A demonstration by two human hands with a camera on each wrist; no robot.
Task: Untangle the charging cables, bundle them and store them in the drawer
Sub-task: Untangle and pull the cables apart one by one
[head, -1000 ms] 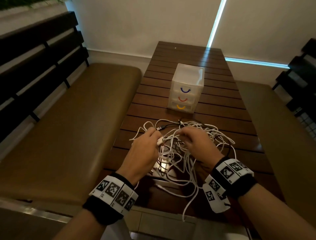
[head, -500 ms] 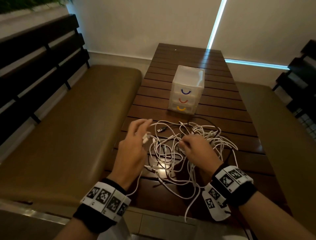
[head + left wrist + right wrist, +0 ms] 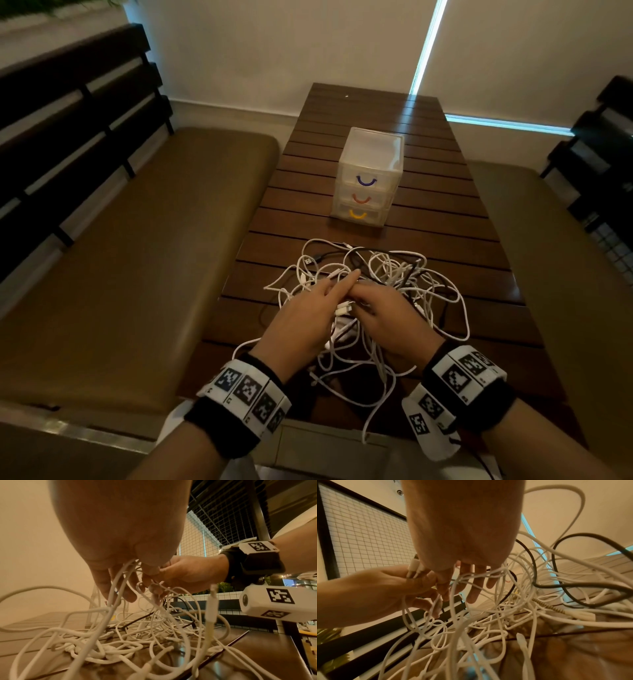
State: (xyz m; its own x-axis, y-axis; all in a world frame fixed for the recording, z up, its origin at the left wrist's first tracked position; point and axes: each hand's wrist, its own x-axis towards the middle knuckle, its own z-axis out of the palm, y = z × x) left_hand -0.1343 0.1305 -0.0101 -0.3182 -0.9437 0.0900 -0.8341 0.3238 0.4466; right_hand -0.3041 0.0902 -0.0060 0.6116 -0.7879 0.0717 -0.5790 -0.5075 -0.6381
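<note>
A tangle of white charging cables (image 3: 394, 274) with a black cable (image 3: 573, 585) through it lies on the near half of the wooden table (image 3: 376, 109). Both hands meet over the heap. My left hand (image 3: 318, 301) pinches a few white plugs (image 3: 413, 568) between thumb and fingers, its index finger stretched forward. Touching it, my right hand (image 3: 376, 308) grips white strands with thumb and forefinger, and more loops (image 3: 488, 574) hang across its other fingers. Beyond the heap stands the clear three-drawer unit (image 3: 368, 178), all drawers closed.
Padded brown benches flank the table on the left (image 3: 154, 257) and right (image 3: 548, 257), with dark slatted backrests (image 3: 68, 120). One white cable end (image 3: 370, 421) hangs over the table's near edge. Bare slats lie behind the drawer unit.
My left hand, which had drawn away to the left with a plug, has come back right and now touches the right hand. The right hand stayed over the heap.
</note>
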